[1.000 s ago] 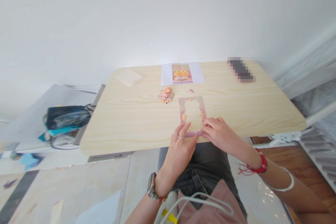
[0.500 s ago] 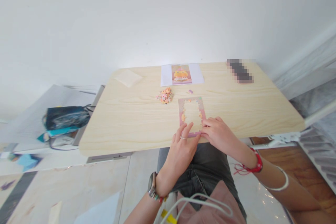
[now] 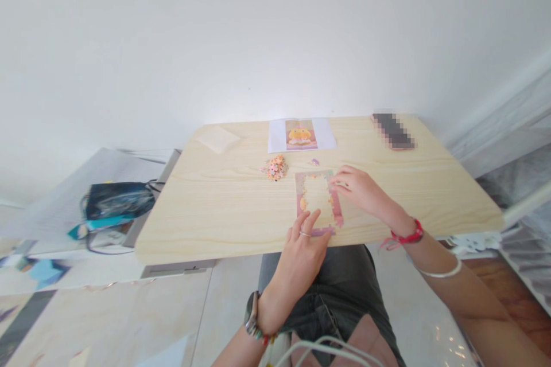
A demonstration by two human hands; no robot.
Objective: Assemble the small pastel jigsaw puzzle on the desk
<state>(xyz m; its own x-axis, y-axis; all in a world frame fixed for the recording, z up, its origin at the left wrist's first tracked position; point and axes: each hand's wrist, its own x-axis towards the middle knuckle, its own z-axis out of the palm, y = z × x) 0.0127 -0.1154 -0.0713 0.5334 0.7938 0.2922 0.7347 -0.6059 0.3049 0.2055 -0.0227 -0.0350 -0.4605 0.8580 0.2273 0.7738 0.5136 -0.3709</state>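
Observation:
On the table lies a jigsaw puzzle border (image 3: 300,183), a rectangle of joined pieces with a bare middle. Its right side stands slightly apart from the bottom strip at the lower right corner. My left hand (image 3: 303,255) rests on the lower left of the border, fingers spread, thumb by the bottom strip. At the upper right edge, my right hand (image 3: 359,189) has its bent fingers and thumb closed on the border. A pile of loose puzzle pieces (image 3: 276,167) lies beyond, to the left. A small purple cluster of pieces (image 3: 315,162) sits just above the border.
A printed sheet with a yellow character picture (image 3: 300,135) lies at the back of the table (image 3: 224,206) by the wall. A whitish sheet (image 3: 218,139) is at the back left, a pixelated dark phone-like object (image 3: 394,131) at the back right. A black bag (image 3: 120,200) sits left of the table.
My right hand has moved up along the border's right side, from the lower corner to the upper one. A gap now shows at the lower right corner. My left hand stays in place.

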